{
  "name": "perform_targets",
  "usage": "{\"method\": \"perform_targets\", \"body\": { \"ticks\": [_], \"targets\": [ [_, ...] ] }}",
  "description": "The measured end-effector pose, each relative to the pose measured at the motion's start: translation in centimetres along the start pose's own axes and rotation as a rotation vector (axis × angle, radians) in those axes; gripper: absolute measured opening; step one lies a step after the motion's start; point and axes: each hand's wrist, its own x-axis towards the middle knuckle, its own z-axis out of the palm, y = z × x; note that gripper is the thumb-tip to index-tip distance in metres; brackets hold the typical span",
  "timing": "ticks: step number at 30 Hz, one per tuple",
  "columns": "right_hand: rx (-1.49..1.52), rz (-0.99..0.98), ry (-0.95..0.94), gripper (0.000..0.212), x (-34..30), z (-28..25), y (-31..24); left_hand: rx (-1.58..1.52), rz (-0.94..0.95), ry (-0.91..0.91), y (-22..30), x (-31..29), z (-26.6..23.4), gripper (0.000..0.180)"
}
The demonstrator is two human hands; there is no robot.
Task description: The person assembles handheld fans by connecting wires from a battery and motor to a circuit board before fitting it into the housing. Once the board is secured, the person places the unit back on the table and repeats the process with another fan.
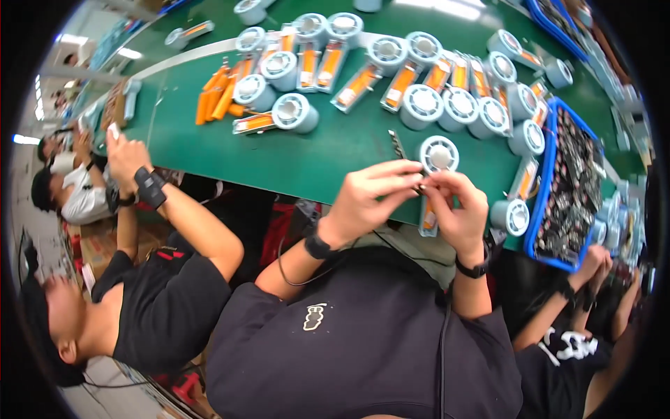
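Just in front of me at the table's near edge is a light-blue round fan head (439, 153), its clear handle with an orange cylinder (428, 218) pointing toward me. Over that handle the fingertips of my left hand (377, 192) and my right hand (460, 206) meet in a pinch. A tiny dark piece shows between them, too small to name. Both hands are closed, and they partly cover the handle. A narrow dark strip with metallic spots (396, 144) reaches up past my left fingers; whether they grip it is not clear.
Several similar fans (422, 105) with orange cylinders lie across the green table (188, 150). Loose orange cylinders (218, 94) are heaped to the left. A blue tray (536, 234) of small dark parts stands right. Co-workers sit on both sides; the left one's hand (129, 157) is raised.
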Motion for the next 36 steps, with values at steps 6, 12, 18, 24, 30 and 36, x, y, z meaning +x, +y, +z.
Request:
{"method": "perform_targets", "body": {
  "ticks": [6, 12, 18, 24, 30, 36],
  "targets": [
    [0.068, -0.071, 0.034, 0.035, -0.3, 0.2, 1.0, -0.056, -0.054, -0.02, -0.2, -0.5, 1.0, 0.03],
    [-0.062, -0.079, -0.027, 0.042, 0.0, -0.3, 0.4, 0.001, 0.011, -0.046, -0.5, -0.4, 0.9, 0.031],
    [-0.238, -0.228, 0.04, 0.051, -0.1, 0.7, 0.1, 0.075, 0.086, -0.019, -1.1, -0.6, 0.7, 0.028],
    [-0.315, -0.212, 0.142, 0.05, -1.5, 2.1, 0.4, 0.173, 0.165, 0.069, -0.4, -0.9, 1.2, 0.015],
    [-0.111, -0.049, 0.065, 0.047, -3.9, 1.5, 0.8, 0.166, 0.192, 0.096, -0.8, -1.3, 2.5, 0.012],
    [-0.002, -0.064, 0.016, 0.041, -4.2, 1.3, 1.3, 0.142, 0.194, 0.095, -0.7, -1.7, 2.3, 0.016]
  ]
}}
